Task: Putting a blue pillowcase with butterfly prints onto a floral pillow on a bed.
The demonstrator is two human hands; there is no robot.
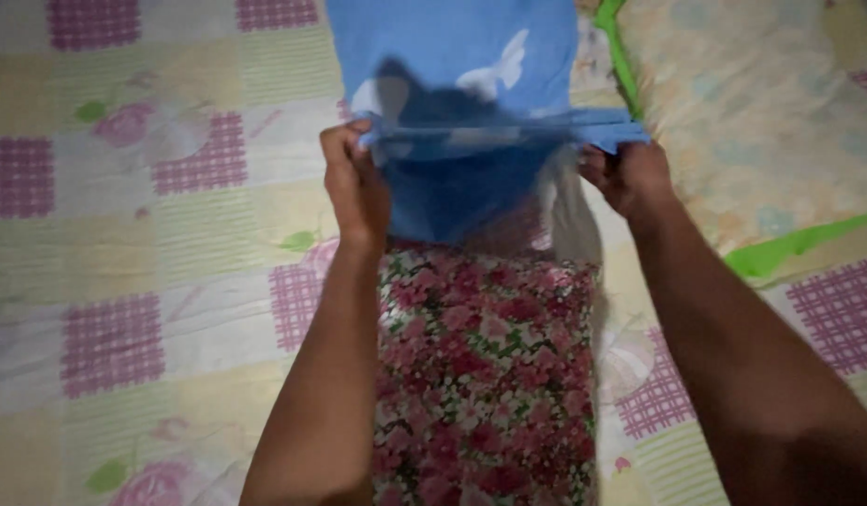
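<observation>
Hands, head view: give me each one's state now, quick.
Left hand: closed, grip on the left edge of the blue butterfly-print cloth cover.
Right hand: closed, grip on the same cover's right edge.

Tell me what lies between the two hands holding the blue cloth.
In the head view, a folded edge of the blue cloth with white butterflies spans from the left hand to the right hand. Below it lies the red floral pillow.
</observation>
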